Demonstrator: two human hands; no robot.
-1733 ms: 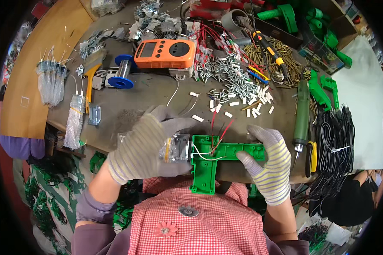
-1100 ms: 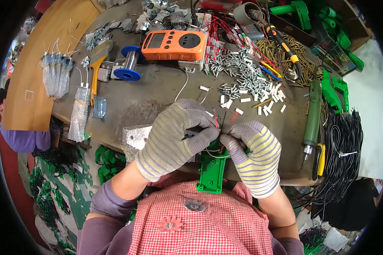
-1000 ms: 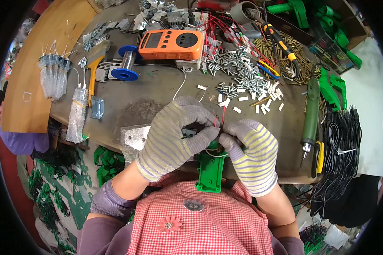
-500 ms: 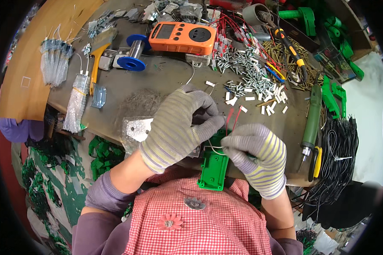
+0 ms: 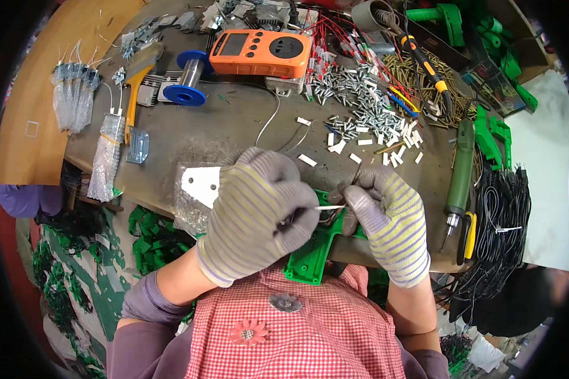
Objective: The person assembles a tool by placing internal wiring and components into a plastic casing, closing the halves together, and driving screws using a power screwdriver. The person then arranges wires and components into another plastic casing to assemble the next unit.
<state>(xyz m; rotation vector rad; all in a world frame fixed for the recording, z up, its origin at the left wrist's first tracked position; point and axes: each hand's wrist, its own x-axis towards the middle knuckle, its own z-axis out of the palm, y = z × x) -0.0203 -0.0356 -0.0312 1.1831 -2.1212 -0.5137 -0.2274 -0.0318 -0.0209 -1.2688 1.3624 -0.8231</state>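
Note:
My left hand (image 5: 259,218), in a grey and yellow striped glove, is closed with its fingertips pinching a thin white wire or sleeve (image 5: 329,207). This piece runs across to my right hand (image 5: 392,224), gloved alike, whose thumb and fingers are pressed together where a bit of red wire shows at the white piece's end. Beneath both hands is a green plastic housing (image 5: 306,260), its open inside facing up at the table's near edge; its upper part is partly covered by my fingers. Beside my left hand lies a white plate with dark holes (image 5: 200,184) on clear wrap.
An orange meter (image 5: 261,53) and a blue solder spool (image 5: 188,81) stand farther back. Screws (image 5: 360,95) and small white sleeves (image 5: 335,146) are strewn at right centre. A green electric screwdriver (image 5: 463,167), yellow-handled pliers (image 5: 469,237) and black cables (image 5: 502,208) lie right.
My hands have come together over the housing, with the white piece now stretched between them. The red wires that stood up between my hands have dropped, and the housing has tilted.

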